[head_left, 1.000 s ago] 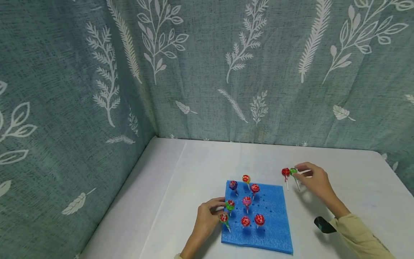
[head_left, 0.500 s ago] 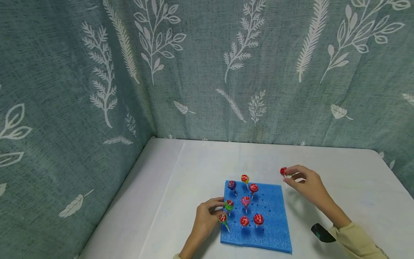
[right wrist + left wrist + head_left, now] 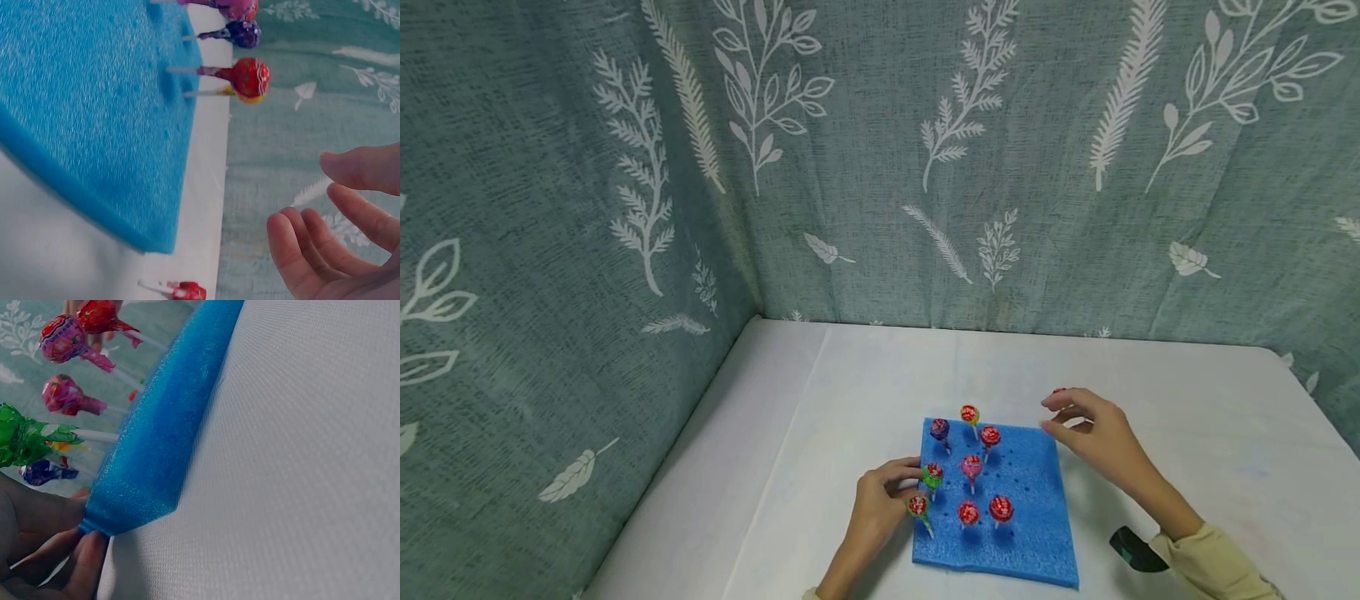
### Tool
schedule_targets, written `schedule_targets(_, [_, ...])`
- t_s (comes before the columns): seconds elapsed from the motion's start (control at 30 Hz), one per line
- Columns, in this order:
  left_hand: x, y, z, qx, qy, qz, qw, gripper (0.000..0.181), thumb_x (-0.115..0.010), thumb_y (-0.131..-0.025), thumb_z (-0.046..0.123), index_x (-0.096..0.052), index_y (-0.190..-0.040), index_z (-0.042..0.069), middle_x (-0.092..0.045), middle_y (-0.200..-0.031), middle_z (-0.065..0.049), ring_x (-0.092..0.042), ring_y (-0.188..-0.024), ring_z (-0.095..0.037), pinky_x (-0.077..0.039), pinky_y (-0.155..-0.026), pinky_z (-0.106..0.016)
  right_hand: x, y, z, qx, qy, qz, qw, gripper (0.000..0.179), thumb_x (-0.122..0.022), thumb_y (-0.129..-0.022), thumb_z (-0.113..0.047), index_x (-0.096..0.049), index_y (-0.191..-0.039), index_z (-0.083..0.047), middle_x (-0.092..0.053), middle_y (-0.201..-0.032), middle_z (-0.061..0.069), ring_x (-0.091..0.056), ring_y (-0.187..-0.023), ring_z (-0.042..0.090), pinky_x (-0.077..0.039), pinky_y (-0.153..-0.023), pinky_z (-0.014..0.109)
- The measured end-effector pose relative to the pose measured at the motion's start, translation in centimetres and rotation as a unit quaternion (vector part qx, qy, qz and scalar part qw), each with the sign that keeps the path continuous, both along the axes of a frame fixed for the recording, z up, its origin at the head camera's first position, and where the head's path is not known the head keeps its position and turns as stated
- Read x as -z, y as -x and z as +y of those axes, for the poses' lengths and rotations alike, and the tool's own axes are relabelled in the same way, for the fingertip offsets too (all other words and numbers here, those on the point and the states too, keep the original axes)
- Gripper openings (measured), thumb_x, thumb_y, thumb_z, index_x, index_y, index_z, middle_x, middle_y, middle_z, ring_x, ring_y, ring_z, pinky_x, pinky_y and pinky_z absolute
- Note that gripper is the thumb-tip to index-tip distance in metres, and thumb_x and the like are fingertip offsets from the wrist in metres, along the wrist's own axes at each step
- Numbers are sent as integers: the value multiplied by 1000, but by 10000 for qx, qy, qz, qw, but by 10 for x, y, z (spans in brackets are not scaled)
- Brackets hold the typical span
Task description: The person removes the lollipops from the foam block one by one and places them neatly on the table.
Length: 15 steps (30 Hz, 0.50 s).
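Observation:
A blue foam board (image 3: 1037,500) lies on the table with several wrapped lollipops standing in it by their sticks. My left hand (image 3: 878,504) pinches the board's left edge; in the left wrist view its thumb and fingers (image 3: 90,562) meet at the foam's corner. Close beside it stand two green-and-red lollipops (image 3: 932,476). Over the board's far right corner my right hand (image 3: 1093,437) is held with thumb and fingers apart and nothing between them. Behind those fingers a red lollipop (image 3: 1059,390) is mostly hidden; in the right wrist view this red lollipop (image 3: 187,290) shows past the board.
Further lollipops in the foam include a purple one (image 3: 939,429), a yellow one (image 3: 970,413) and a pink one (image 3: 972,467). Small holes dot the board's right half. A patterned green curtain (image 3: 865,167) hangs behind the white table (image 3: 820,400). A black device (image 3: 1138,550) sits by the right sleeve.
My right hand has moved left from beside the red and green lollipops to the board's far right corner, now covering most of them. My left hand stays at the board's edge.

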<state>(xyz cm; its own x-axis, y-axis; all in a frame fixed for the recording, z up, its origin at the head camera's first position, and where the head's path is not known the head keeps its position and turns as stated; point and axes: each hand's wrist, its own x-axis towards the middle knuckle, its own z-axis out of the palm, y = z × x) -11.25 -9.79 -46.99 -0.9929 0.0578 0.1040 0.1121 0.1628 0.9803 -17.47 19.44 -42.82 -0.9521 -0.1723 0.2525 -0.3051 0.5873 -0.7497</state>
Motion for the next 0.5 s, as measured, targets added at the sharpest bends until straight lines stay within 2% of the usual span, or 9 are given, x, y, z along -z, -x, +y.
schedule_targets(0.27, [1, 0, 1, -78, 73, -13, 9999, 23, -67, -72, -21, -68, -93, -11, -61, -112, -28, -61, -104, -38, -53, -82, -35, 3, -1, -12, -194, 216, -136, 9995, 25, -72, -84, -13, -64, -106, -5, -63, -103, 11, -63, -89, 24, -52, -70, 20])
schedule_targets(0.5, [0, 0, 1, -66, 118, 32, 9999, 22, -67, -72, -21, -68, -92, -12, -62, -112, -28, -61, -104, -38, -52, -82, -36, 7, -2, -24, -201, 475, -334, 9981, 26, -73, -82, -9, -63, -107, -5, -63, -103, 15, -64, -91, 26, -56, -73, 32])
